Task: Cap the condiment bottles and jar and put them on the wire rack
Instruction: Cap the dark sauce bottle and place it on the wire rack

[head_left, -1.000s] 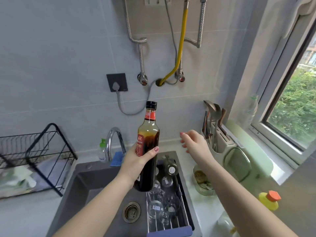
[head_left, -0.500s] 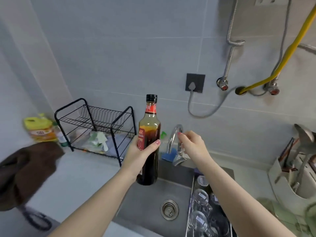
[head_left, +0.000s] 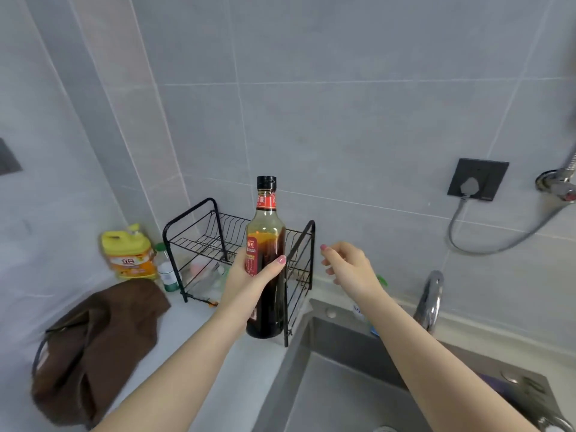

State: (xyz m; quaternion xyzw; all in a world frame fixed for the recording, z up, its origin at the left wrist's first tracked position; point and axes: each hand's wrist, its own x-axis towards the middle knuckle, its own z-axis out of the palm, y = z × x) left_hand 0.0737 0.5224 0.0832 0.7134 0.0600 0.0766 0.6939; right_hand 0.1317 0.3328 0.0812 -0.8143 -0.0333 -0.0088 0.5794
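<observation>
Dark glass soy sauce bottle (head_left: 265,263) with a black cap stands upright in the left hand (head_left: 249,283), gripped around its middle, in front of the black wire rack (head_left: 218,241) on the white bench (head_left: 199,353). Right hand (head_left: 350,268) hovers beside it, fingers loosely curled, empty.

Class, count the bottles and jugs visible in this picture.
3: dark sauce bottle in the left hand; yellow jug and small green-capped bottle left of the wire rack. Others may be hidden.
</observation>
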